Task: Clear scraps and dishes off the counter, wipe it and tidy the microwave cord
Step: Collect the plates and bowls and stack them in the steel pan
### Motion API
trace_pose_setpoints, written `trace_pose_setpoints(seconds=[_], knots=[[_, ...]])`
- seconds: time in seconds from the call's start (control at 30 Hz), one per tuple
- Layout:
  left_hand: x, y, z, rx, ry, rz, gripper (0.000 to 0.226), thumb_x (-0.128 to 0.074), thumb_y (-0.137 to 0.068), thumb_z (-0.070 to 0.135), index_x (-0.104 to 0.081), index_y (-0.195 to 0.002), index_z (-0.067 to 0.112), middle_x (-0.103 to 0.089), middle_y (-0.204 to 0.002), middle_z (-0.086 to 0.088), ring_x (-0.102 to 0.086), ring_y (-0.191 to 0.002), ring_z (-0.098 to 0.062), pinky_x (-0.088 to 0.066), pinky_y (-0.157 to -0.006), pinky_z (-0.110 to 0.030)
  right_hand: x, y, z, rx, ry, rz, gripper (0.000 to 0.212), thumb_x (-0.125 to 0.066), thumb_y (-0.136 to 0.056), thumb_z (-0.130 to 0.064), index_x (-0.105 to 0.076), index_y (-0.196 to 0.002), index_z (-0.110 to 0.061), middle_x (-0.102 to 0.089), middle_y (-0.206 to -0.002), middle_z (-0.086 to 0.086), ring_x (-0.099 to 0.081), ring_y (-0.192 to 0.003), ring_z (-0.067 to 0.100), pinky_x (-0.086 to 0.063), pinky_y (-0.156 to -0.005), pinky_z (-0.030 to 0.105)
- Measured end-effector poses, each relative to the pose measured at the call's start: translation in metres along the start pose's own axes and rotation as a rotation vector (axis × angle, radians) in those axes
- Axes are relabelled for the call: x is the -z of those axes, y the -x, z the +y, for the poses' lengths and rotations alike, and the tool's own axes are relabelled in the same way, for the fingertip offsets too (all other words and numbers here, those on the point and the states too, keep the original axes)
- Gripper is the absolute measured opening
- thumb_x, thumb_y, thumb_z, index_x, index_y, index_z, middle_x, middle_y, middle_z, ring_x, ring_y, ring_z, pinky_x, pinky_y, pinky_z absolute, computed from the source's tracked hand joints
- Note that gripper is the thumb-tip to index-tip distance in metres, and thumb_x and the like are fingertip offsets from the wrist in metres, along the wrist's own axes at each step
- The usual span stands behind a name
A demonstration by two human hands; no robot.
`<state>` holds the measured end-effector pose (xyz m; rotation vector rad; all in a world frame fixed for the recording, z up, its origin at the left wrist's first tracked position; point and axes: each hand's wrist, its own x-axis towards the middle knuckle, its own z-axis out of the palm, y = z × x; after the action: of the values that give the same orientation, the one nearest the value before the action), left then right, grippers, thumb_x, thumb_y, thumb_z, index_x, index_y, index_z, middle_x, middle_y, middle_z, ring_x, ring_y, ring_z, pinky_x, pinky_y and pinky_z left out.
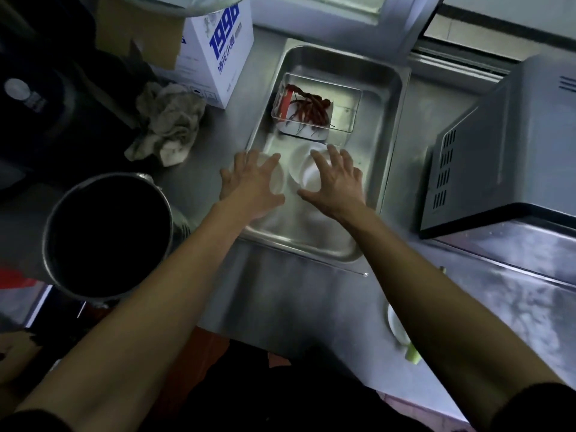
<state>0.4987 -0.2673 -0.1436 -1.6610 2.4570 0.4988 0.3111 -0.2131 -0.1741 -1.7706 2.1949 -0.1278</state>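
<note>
While both our arms reached out over the steel tray set on the counter, our left hand lay with fingers spread and straight on a small white dish at the tray's left rim, and our right hand hovered or rested, fingers splayed and relaxed, over a second white dish inside the tray. At the tray's far end sat a clear plastic box holding dried red chillies. Left of the tray lay a crumpled grey rag, with a white carton printed in blue behind it and a dark steel pot nearer us. Right of the tray stood the microwave. Near the counter's front edge, on the tray's right, another white plate showed partly behind our right forearm, beside a pale green scrap.
</note>
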Motion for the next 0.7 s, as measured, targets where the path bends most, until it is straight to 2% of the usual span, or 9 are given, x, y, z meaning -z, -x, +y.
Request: trace_pose_setpoints(seconds=[0.3,0.7], knots=[[0.005,-0.039,-0.007,-0.036,0.029,-0.011,0.087,-0.069,-0.079,0.055,-0.024,-0.152,0.039,-0.016,-0.16,-0.004,-0.012,-0.147,-0.031,-0.024,-0.111,-0.061,-0.009,-0.044,-0.013,-0.046,-0.005,-0.018,0.09,-0.066,-0.082,-0.063,-0.021,-0.153,-0.032,-0.009,-0.165,0.005,-0.005,-0.152,0.033,-0.024,-0.116,0.056],[0.001,-0.054,-0.003,-0.055,0.037,-0.012,0.088,-0.07,-0.079,0.057,-0.024,-0.152,0.039,-0.016,-0.16,-0.004,-0.013,-0.147,-0.03,-0.027,-0.109,-0.059,-0.018,-0.057,-0.008,-0.041,-0.031,-0.087,0.091,-0.066,-0.083,-0.062,-0.019,-0.155,-0.031,-0.003,-0.166,0.004,0.0,-0.153,0.031,-0.02,-0.118,0.055]])
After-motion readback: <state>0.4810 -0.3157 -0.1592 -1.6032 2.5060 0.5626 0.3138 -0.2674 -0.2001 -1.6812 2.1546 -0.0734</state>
